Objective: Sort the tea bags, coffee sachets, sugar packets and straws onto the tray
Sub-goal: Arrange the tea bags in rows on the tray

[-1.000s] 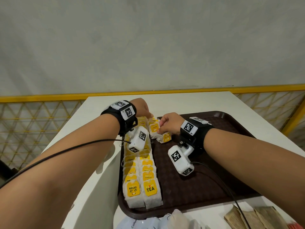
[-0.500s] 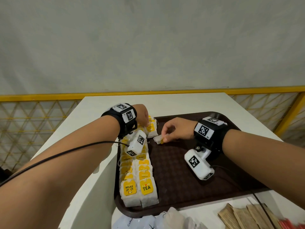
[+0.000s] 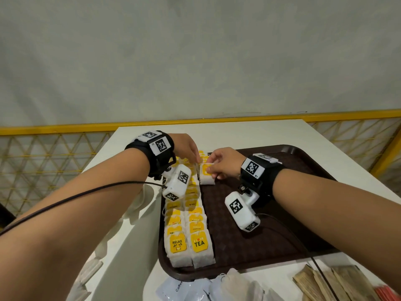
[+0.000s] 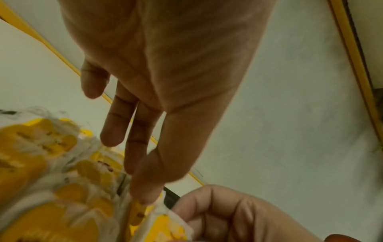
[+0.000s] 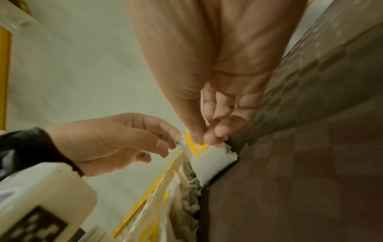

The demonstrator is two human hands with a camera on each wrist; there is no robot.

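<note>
Two rows of white tea bags with yellow tags (image 3: 188,224) (image 4: 41,163) lie along the left side of the brown tray (image 3: 260,246) (image 5: 311,147). At the far end of the rows my right hand (image 3: 211,170) (image 5: 203,137) pinches a tea bag (image 3: 206,180) (image 5: 211,158) (image 4: 165,224) by its top, between thumb and fingers. The bag's lower end rests on the tray. My left hand (image 3: 196,162) (image 4: 128,167) (image 5: 161,144) hovers right beside it with relaxed fingers. Its thumb tip touches the bag's upper edge.
White sachets (image 3: 195,287), brown paper packets (image 3: 325,281) and something red (image 3: 388,292) lie on the white table (image 3: 238,133) in front of the tray. More white items (image 3: 86,276) lie left of the tray. A yellow railing (image 3: 65,129) borders the table.
My right hand drew away to the right with a tea bag, then came back left to the far end of the rows. The left hand has stayed at that end.
</note>
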